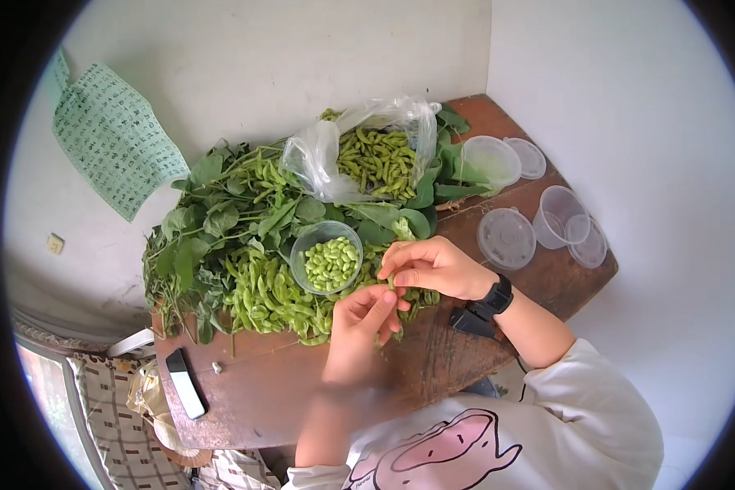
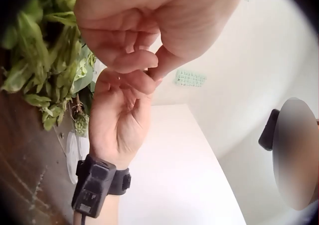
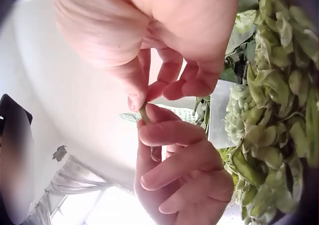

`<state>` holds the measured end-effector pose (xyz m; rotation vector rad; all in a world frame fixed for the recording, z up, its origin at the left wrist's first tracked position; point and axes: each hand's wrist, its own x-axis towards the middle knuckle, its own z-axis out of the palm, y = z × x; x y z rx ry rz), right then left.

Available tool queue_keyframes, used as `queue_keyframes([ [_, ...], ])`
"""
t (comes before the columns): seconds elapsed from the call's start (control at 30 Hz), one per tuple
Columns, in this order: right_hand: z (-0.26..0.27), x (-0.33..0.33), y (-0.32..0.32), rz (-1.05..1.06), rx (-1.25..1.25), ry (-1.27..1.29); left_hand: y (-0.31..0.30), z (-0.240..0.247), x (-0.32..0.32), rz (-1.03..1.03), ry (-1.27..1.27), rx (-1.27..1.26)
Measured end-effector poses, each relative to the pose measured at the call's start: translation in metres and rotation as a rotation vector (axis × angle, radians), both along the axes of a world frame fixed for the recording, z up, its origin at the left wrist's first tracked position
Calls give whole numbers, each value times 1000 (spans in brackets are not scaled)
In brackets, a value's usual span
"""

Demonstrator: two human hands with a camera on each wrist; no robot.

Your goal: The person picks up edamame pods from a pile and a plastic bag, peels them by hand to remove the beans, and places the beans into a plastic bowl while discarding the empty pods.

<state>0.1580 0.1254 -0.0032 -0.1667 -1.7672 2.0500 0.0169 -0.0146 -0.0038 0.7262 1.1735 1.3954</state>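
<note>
Both hands meet in front of the tub of shelled beans. My left hand (image 1: 366, 320) holds a green pod (image 3: 144, 114) between thumb and fingers, seen in the right wrist view. At the pod's upper end, my right hand (image 1: 434, 268) pinches it between thumb and forefinger. A round clear tub (image 1: 300, 282) with pale green beans (image 1: 331, 264) stands just beyond the hands. Plump green pods (image 1: 265, 294) lie heaped to its left. In the left wrist view the fingers hide most of the pod.
Leafy stalks (image 1: 212, 208) cover the back left. A plastic bag (image 1: 314, 159) of darker pods (image 1: 376, 163) lies behind the tub. Empty clear containers (image 1: 554, 216) and lids (image 1: 506, 238) sit at the right. A phone (image 1: 186, 385) lies near the left edge of the wooden table (image 1: 257, 384).
</note>
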Motion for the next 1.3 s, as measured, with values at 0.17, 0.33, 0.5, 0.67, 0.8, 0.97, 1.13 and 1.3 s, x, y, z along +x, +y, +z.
queue_keyframes([
  [0.17, -5, -1, -2, 2, -16, 43, 0, 1, -2, -58, -40, -3],
  [0.33, -4, 2, -1, 83, -79, 11, -1, -6, -5, -93, -85, -4],
  [0.5, 1, 4, -3, 47, 25, 57, -1, -13, -7, -122, -104, 54],
  [0.67, 2, 5, -6, 18, 97, 72, -1, -14, -8, -141, -69, 50],
  [0.8, 1, 6, -6, 39, 40, 62, -2, -16, -8, -165, -90, 42],
  [0.97, 6, 7, -9, 15, -7, 13, -2, -15, -4, -124, -66, 47],
  [1.13, 5, 4, -11, -92, 244, 21, -1, -19, -3, -68, -65, 43],
  [1.3, -8, -3, -12, -172, 95, 89, 3, -8, 2, 47, -46, 71],
])
